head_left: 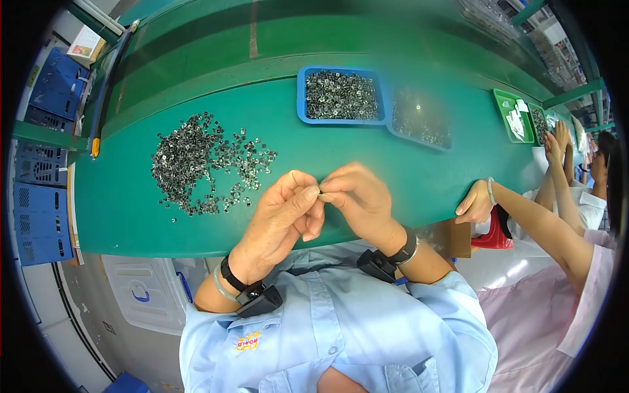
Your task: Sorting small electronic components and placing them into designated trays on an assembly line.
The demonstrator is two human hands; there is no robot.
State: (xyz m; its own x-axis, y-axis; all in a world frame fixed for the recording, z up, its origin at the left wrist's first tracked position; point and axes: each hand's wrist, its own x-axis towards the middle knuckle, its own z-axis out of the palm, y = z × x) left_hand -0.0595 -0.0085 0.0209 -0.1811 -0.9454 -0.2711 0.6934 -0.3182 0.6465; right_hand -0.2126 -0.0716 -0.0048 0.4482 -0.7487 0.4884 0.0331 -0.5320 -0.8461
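Note:
In front of my chest, my left hand [283,213] and my right hand [362,200] meet fingertip to fingertip. Between their pinched thumbs and forefingers is a tiny dark part [320,192], mostly covered by the fingers. To the left on the green table lies a loose pile of small black-and-silver square parts [190,160], thinning out toward my left hand. Beyond my hands stands a blue tray [301,98] filled with similar parts. A second tray [419,139] beside it also holds small parts, but a hazy patch blurs it.
A co-worker's hand [476,202] rests on the table edge at my right, with other people farther along. A green tray [501,105] holds white pieces. Blue crates [42,223] stand at the left; a lidded clear plastic box [141,288] sits below the table.

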